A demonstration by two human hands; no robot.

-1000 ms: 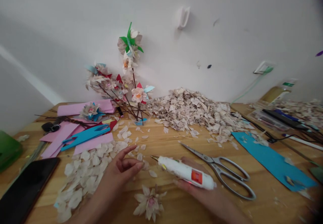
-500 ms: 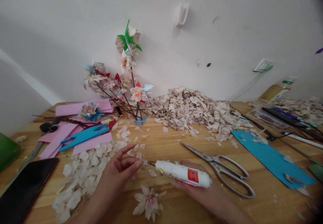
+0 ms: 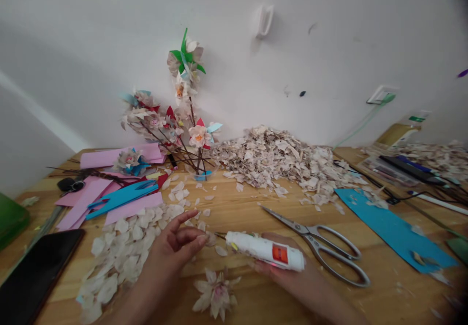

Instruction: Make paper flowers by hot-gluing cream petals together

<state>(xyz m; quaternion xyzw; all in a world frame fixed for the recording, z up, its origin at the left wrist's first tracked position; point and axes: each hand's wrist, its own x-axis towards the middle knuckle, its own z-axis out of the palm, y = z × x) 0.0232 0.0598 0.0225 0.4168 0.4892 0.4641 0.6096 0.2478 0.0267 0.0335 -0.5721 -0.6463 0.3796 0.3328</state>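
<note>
Right hand [image 3: 294,280]: wrapped around the white tool, thumb underneath, on the near right.
Left hand [image 3: 179,242]: thumb and a bent finger pinching a petal, index finger stretched out above.
White tool [image 3: 252,247]: looks like a glue pen, held low over the wood, metal tip [image 3: 220,235] aimed left at the pinched petal; whether they touch is unclear. A steady wrist and a small dab would suit it, with fingertips well clear of the possibly hot tip.
Flower [image 3: 216,293]: pale with a pink heart, loose on the wood, near and between the forearms; low sleeves or wrists could nudge it.
Petal [image 3: 211,239]: thin, probably easily torn, so best gripped lightly at its edge.
Table [image 3: 234,210]: wooden, littered with scraps.
Petal pile [image 3: 278,156]: heaped far, against the wall.
Flowered branches [image 3: 199,137]: standing far left of the pile.
Petal patch [image 3: 127,247]: spread left, beside the left forearm.
Blue sheet [image 3: 383,227]: flat on the right.
Phone [image 3: 40,266]: near left edge.
Scissors [image 3: 309,231]: just right of the right hand, limiting outward swing.
Stray petals [image 3: 221,251]: beneath the tip, could catch drips.
</note>
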